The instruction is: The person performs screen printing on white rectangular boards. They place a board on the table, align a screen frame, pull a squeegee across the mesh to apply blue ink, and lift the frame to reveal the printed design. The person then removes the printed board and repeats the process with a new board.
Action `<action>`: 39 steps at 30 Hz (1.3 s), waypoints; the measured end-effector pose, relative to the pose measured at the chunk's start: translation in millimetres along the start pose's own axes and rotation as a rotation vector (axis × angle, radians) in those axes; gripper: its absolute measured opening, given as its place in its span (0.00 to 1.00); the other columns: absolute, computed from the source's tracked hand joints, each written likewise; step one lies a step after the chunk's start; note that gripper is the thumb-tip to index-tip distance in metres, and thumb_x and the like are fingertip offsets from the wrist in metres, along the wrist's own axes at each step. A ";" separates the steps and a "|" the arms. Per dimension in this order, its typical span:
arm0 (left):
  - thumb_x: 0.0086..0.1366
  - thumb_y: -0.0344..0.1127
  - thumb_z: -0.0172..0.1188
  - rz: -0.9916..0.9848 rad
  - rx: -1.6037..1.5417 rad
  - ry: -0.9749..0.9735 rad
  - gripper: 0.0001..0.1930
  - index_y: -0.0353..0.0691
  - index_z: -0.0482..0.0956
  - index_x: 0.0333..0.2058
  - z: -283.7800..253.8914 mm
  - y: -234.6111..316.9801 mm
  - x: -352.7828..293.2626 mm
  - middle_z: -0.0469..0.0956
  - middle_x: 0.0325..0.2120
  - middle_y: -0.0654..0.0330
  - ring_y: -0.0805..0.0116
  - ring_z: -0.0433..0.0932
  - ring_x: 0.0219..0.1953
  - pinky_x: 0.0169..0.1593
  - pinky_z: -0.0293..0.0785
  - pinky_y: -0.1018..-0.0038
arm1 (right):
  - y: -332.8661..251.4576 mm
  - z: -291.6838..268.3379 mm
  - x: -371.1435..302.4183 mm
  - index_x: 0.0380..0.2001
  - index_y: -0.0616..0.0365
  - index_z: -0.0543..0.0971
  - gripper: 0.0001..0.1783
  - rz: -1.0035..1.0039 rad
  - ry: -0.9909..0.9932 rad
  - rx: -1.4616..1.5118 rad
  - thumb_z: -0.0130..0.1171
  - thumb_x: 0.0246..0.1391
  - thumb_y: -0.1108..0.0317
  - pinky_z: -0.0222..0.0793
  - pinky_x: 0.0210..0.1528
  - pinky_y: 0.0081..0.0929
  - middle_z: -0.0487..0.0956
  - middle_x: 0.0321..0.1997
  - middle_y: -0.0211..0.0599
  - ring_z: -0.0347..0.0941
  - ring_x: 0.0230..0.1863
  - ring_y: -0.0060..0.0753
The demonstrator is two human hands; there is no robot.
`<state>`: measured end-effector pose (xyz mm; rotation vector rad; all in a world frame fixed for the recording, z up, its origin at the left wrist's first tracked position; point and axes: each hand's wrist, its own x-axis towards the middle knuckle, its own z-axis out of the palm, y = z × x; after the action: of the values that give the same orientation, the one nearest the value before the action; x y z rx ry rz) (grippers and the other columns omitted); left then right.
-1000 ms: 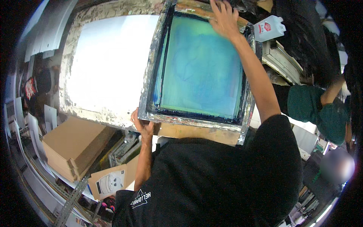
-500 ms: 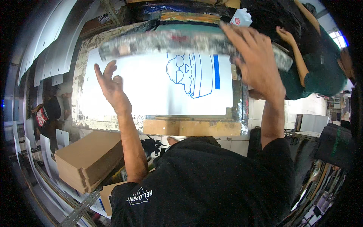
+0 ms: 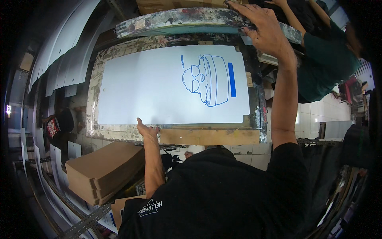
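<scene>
My right hand [image 3: 267,32] grips the top rail of a paint-stained screen-printing frame [image 3: 179,18], tilted up along the far side of the work table. Beneath the frame's edge shows a strip of green mesh [image 3: 191,30]. On the table [image 3: 94,107] lies a white die-cut sheet [image 3: 139,85] with a blue line drawing and a solid blue bar at its right part. At the sheet's near edge is my left hand [image 3: 148,130], thumb held out and the other fingers partly curled; nothing shows gripped in it.
A stack of brown cardboard [image 3: 105,165] stands at the near left. White sheets [image 3: 67,51] hang in a metal rack along the left. A wooden strip [image 3: 211,136] runs along the table's near edge. Another person in a dark green shirt [image 3: 328,63] works at the far right.
The screen frame has risen and tilted away from the sheet, with my right hand on it. My left hand has come down from the sheet's left part to its near edge.
</scene>
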<state>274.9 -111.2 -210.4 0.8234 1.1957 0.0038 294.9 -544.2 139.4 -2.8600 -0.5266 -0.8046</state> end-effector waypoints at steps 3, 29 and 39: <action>0.63 0.63 0.59 -0.008 -0.009 -0.001 0.50 0.47 0.43 0.73 -4.9 3.5 -0.8 0.38 0.72 0.46 0.51 0.39 0.73 0.66 0.47 0.40 | -2.3 2.3 4.9 0.65 0.57 0.70 0.39 0.015 0.015 0.063 0.53 0.43 0.77 0.56 0.57 0.40 0.76 0.57 0.51 0.68 0.59 0.48; 0.66 0.60 0.57 0.001 0.001 -0.019 0.46 0.44 0.45 0.72 -7.0 -6.1 1.6 0.42 0.71 0.49 0.55 0.42 0.70 0.62 0.52 0.44 | -2.2 5.9 5.0 0.63 0.59 0.71 0.38 0.091 0.082 0.082 0.61 0.43 0.72 0.58 0.57 0.38 0.79 0.51 0.48 0.71 0.51 0.45; 0.65 0.59 0.58 0.026 -0.003 -0.028 0.47 0.42 0.44 0.72 -8.9 -3.2 -1.1 0.40 0.71 0.47 0.54 0.41 0.71 0.63 0.50 0.42 | 1.7 9.9 4.8 0.63 0.59 0.71 0.40 0.041 0.103 0.078 0.63 0.41 0.73 0.59 0.55 0.37 0.79 0.48 0.46 0.71 0.49 0.45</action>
<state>265.8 -108.9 -212.3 0.8336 1.1581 0.0150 304.1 -542.3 133.5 -2.7316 -0.4736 -0.8984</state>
